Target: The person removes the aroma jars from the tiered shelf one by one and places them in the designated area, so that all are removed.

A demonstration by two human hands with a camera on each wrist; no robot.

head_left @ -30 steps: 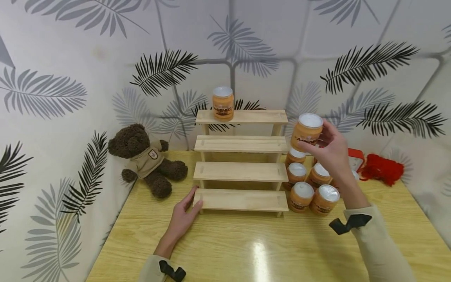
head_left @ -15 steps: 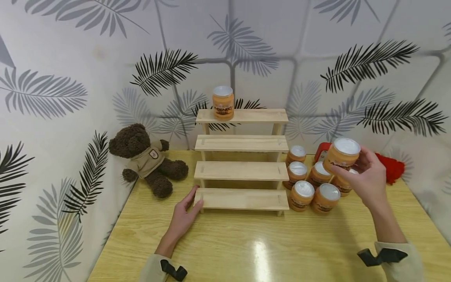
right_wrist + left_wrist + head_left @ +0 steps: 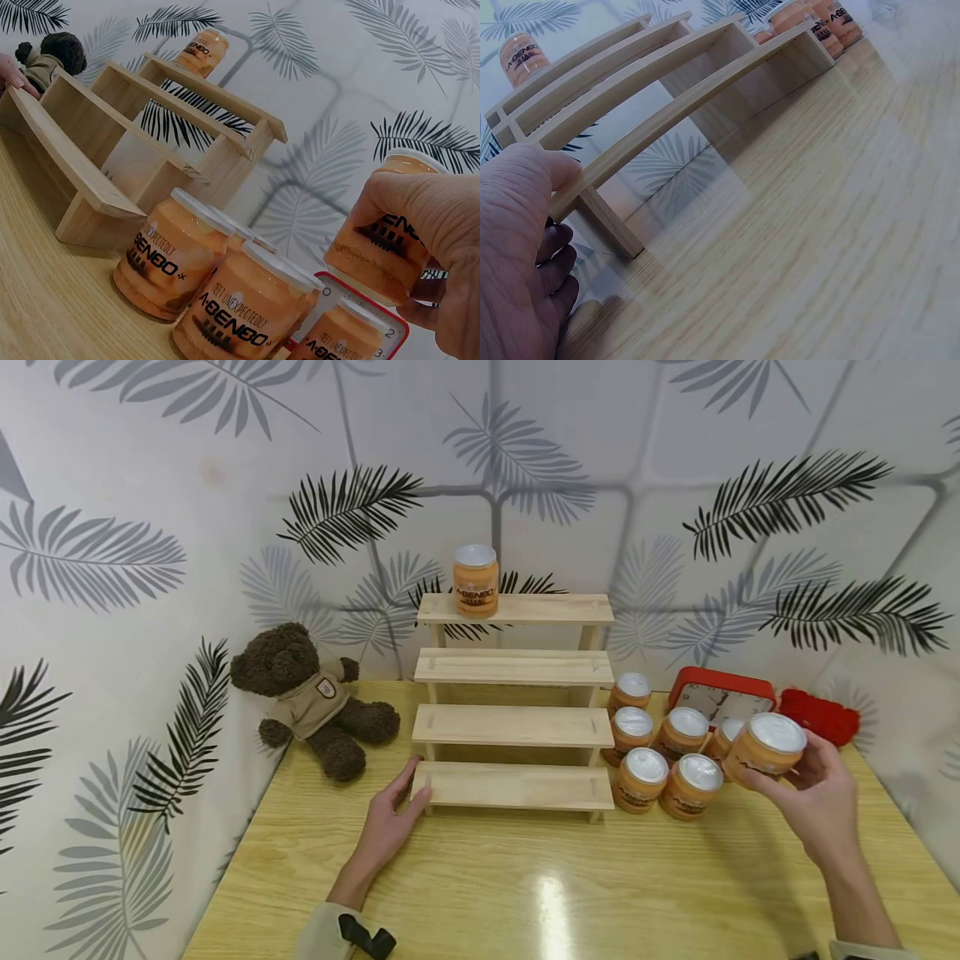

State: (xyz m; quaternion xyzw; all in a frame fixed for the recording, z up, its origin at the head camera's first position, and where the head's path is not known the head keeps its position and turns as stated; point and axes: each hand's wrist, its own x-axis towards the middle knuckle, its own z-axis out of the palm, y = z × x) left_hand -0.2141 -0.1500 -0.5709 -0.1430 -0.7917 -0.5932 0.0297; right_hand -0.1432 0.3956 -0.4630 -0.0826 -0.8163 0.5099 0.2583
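A stepped wooden display rack (image 3: 513, 785) stands in the middle of the table, with an orange jar (image 3: 476, 583) upright on the left part of its top step. At the left end of the lowest step, my left hand (image 3: 388, 820) grips the board; in the left wrist view its thumb lies on the wood and the fingers curl below. My right hand (image 3: 823, 797) holds another orange jar (image 3: 767, 747) with a silvery lid. That jar is off the table and slightly tilted, as the right wrist view shows. Several matching jars (image 3: 692, 787) stand grouped right of the rack.
Behind the jars stands a red-framed clock (image 3: 722, 697). A red fuzzy item (image 3: 819, 717) lies to its right. A brown teddy bear (image 3: 311, 697) sits left of the rack. The leaf-patterned wall (image 3: 540, 460) rises behind the table.
My right hand has carried its jar from beside the upper steps, down and to the right past the grouped jars, uncovering the clock. The left hand has stayed on the rack.
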